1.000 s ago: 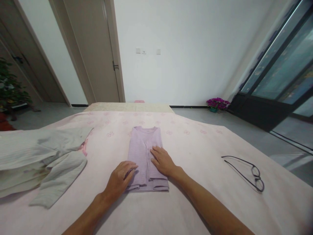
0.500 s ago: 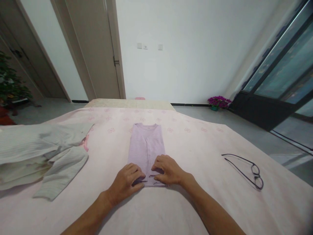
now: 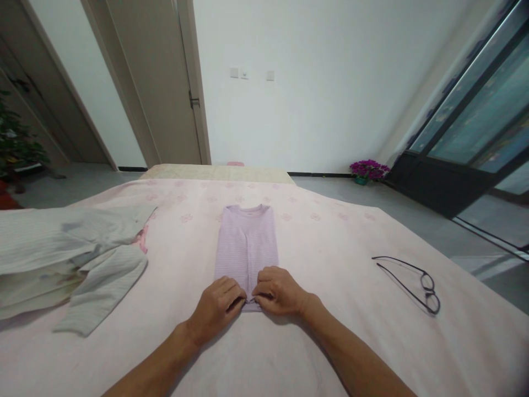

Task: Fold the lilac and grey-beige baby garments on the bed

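Pale pink bedding (image 3: pixel 330 242) covers the bed in front of me, with the lilac top (image 3: pixel 247 242) lying flat at its middle, sleeves already tucked in. My left hand (image 3: pixel 219 303) and right hand (image 3: pixel 280 291) pinch its near hem, side by side, so it lifts evenly. Grey striped clothes (image 3: pixel 70 259) wait at my left; glasses (image 3: pixel 409 275) lie well apart, right.

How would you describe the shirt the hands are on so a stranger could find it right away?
Start at the pink bedsheet covering the bed. In its middle lies the purple shirt, folded into a narrow strip, with the left hand and right hand gripping its near edge. Unlike the loose pale green clothes at the left, it is lilac and neatly folded.
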`<state>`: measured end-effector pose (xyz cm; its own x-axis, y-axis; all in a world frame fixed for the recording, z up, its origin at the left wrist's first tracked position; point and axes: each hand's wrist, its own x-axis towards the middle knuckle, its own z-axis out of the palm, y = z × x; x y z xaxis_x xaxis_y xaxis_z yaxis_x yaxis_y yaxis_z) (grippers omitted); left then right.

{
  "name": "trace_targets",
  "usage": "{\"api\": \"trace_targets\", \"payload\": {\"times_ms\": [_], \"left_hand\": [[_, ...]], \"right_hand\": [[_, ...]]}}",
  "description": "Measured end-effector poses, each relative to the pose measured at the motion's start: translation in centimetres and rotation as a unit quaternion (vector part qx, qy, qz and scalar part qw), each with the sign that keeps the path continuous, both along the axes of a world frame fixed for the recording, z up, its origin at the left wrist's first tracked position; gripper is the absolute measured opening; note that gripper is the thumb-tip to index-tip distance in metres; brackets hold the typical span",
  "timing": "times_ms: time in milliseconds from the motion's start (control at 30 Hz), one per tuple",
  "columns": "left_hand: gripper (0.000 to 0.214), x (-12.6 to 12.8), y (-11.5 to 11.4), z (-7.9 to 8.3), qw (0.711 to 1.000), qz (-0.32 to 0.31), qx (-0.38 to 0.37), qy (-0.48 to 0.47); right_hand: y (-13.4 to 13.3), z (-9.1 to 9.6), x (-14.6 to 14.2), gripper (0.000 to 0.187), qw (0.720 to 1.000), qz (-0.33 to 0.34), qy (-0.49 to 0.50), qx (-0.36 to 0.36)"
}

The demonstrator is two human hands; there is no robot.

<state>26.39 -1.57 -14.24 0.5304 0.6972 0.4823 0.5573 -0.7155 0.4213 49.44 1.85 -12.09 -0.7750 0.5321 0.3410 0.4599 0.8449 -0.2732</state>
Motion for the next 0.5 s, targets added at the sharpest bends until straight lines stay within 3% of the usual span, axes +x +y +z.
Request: {"api": "trace_targets", "payload": {"times_ms": [133, 200, 267, 333, 400, 467, 500], "left_hand": [[0.024, -0.2, 0.1, 0.5, 0.995, 0.003, -0.078, -0.056], [0.029, -0.9, 0.8, 0.9, 0.982, 0.049, -0.131, -0.124], [0.026, -2.1, 2.4, 1.1, 0.958, 0.131, -0.165, -0.194], [0.021, -3.5, 5.2, 0.9, 0.924, 0.214, -0.187, -0.254], [0.024, -4.6, 9.0, 0.4, 0.891, 0.252, -0.231, -0.299], [0.036, -5.1, 13.0, -0.1, 0.856, 0.292, -0.287, -0.315], [0.042, -5.1, 15.0, -0.3, 0.848, 0.304, -0.3, -0.314]], "right_hand": [[0.2, 0.1, 0.1, 0.027, 0.992, -0.053, 0.065, -0.09], [1.1, 0.0, 0.7, 0.031, 0.974, -0.133, 0.134, -0.128], [2.9, -0.3, 1.8, 0.024, 0.941, -0.228, 0.204, -0.144], [5.6, -0.7, 3.0, 0.019, 0.9, -0.319, 0.249, -0.16], [8.9, -0.9, 3.9, 0.029, 0.856, -0.387, 0.269, -0.212], [12.4, -1.0, 4.2, 0.038, 0.8, -0.419, 0.302, -0.304], [14.0, -0.9, 4.1, 0.041, 0.786, -0.424, 0.309, -0.327]]}}
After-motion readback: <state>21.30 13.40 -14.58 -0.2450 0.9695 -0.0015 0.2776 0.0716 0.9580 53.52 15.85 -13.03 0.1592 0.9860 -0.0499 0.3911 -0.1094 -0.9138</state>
